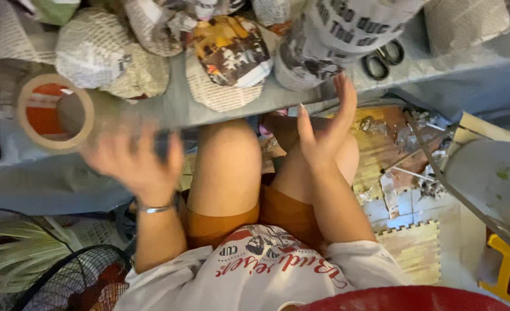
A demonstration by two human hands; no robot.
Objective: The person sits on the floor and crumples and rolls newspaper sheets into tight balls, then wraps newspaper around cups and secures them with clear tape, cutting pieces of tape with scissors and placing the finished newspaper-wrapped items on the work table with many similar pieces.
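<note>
A: What is the left hand (137, 164) doing?
B: It is blurred, fingers spread wide and holding nothing, just beside the big roll of clear tape (56, 112) at the edge of the grey surface (180, 106).
A: And the right hand (324, 129)?
B: Flat, fingers straight and close together, empty, its tips near a newspaper-wrapped bundle (312, 52) by the black scissors (384, 57).
A: Why so many bundles there?
B: Likely kept within reach; the person sits below the surface's edge.
</note>
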